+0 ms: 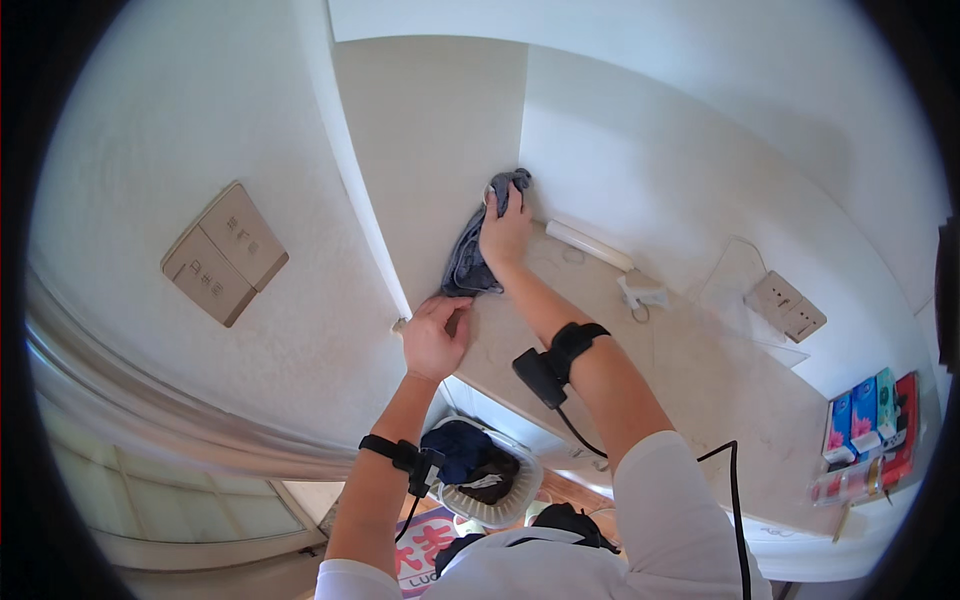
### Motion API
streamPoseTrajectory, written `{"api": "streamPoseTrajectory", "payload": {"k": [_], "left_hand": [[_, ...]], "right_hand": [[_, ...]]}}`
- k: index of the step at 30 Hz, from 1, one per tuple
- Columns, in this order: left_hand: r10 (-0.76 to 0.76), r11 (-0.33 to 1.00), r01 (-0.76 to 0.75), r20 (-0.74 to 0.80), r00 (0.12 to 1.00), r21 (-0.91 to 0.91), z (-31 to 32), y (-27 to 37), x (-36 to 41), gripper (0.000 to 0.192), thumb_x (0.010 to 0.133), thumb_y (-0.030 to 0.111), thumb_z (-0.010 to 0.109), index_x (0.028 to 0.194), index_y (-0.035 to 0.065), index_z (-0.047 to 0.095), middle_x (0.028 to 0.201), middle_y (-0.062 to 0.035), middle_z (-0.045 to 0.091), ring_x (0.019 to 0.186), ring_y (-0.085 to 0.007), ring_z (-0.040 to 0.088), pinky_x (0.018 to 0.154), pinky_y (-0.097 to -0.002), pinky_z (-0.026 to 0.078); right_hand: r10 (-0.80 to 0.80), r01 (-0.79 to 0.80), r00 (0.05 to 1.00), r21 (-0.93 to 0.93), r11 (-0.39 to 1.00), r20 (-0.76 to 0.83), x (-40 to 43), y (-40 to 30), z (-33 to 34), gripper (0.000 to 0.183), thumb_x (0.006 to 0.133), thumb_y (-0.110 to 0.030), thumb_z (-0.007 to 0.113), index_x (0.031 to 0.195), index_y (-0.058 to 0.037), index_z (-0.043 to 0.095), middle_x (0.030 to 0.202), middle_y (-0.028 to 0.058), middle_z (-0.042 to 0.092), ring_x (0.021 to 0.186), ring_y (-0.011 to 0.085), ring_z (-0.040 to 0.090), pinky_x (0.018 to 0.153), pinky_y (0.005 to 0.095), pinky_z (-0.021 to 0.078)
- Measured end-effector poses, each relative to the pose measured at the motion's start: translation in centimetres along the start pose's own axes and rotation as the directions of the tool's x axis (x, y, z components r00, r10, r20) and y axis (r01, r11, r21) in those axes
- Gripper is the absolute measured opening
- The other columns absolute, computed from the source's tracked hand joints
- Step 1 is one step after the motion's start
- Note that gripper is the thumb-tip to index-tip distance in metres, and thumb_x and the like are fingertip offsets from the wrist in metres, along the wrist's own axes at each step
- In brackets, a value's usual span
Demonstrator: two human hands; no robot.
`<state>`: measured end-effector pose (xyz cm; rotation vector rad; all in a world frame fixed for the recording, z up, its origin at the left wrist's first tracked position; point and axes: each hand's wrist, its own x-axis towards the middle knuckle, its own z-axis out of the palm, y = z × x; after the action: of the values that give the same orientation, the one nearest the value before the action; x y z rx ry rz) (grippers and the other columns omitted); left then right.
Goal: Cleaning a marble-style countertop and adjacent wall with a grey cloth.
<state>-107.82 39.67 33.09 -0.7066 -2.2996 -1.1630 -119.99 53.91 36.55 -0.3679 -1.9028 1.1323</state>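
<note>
A crumpled grey cloth [469,251] lies against the side panel at the back left corner of a stone-look countertop [660,397]. My right hand [508,229] grips its upper end near the corner, with part of a small white round thing showing beside the thumb. The cloth's lower end hangs down to the counter. Just below that end, my left hand [437,337] rests at the counter's left edge, fingers bent and fingertips by the cloth; whether they pinch it cannot be told.
A white tube [589,244], a small white holder with a ring [641,292] and a wall socket [786,306] are along the back wall. Coloured boxes [862,420] stand at the right end. Below is a white laundry basket [529,487] with dark clothes. Wall switches [225,253] are at left.
</note>
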Motion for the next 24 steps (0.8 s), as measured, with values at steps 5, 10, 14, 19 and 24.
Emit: {"api": "streamPoseTrajectory", "payload": {"k": [5, 10, 14, 19, 24], "left_hand": [[-0.029, 0.998, 0.027, -0.027, 0.999, -0.054, -0.4, -0.8, -0.8, 0.016, 0.073, 0.002, 0.061, 0.087, 0.0074, 0.067, 0.086, -0.0105, 0.066, 0.082, -0.0299, 0.062, 0.072, -0.037, 0.051], [-0.078, 0.991, 0.075, -0.026, 0.997, -0.111, -0.2, -0.5, -1.0, 0.016, 0.073, 0.0, 0.06, 0.085, 0.007, 0.067, 0.086, -0.0101, 0.066, 0.078, -0.0292, 0.063, 0.068, -0.0356, 0.051], [0.014, 0.993, -0.023, -0.077, 0.997, -0.116, 0.5, -0.1, -0.3, 0.015, 0.073, 0.0, 0.06, 0.084, 0.0066, 0.067, 0.084, -0.0095, 0.066, 0.077, -0.0279, 0.063, 0.066, -0.0345, 0.051], [-0.001, 0.996, -0.006, -0.076, 0.997, -0.089, -0.2, -1.0, -0.6, 0.014, 0.073, 0.0, 0.059, 0.083, 0.0065, 0.066, 0.083, -0.0089, 0.065, 0.076, -0.0268, 0.062, 0.065, -0.0339, 0.051], [-0.081, 0.991, 0.077, -0.032, 0.996, -0.109, 0.1, -1.1, -0.5, 0.013, 0.073, 0.001, 0.059, 0.082, 0.0075, 0.066, 0.081, -0.0085, 0.065, 0.074, -0.0268, 0.061, 0.064, -0.034, 0.05]], "right_hand": [[-0.425, 0.411, 0.904, -0.194, 0.891, -0.039, 6.3, -4.2, -2.4, 0.047, 0.079, -0.024, 0.068, 0.122, -0.0137, 0.055, 0.116, 0.0208, 0.048, 0.11, 0.0398, 0.044, 0.09, 0.0491, 0.0378], [-0.546, 0.49, 0.833, -0.575, 0.655, 0.088, 13.0, -13.8, -7.1, 0.056, 0.085, -0.024, 0.059, 0.134, -0.0103, 0.035, 0.134, 0.0177, 0.04, 0.117, 0.0379, 0.044, 0.1, 0.0483, 0.0285], [-0.656, 0.45, 0.749, -0.656, 0.606, -0.092, 13.8, -8.5, -4.3, 0.055, 0.073, -0.018, 0.07, 0.125, -0.0157, 0.052, 0.134, 0.014, 0.037, 0.118, 0.037, 0.037, 0.09, 0.0543, 0.0337], [-0.331, 0.286, 0.944, -0.479, 0.83, -0.01, 6.5, -5.2, -2.0, 0.051, 0.075, -0.014, 0.069, 0.123, -0.0107, 0.053, 0.135, 0.0149, 0.037, 0.118, 0.0383, 0.037, 0.094, 0.0502, 0.0357], [-0.048, 0.091, 0.991, 0.362, 0.928, -0.126, 11.0, -5.1, -4.6, 0.043, 0.08, -0.002, 0.061, 0.121, 0.0024, 0.049, 0.114, 0.0162, 0.055, 0.107, 0.0269, 0.053, 0.098, 0.0372, 0.0391]]}}
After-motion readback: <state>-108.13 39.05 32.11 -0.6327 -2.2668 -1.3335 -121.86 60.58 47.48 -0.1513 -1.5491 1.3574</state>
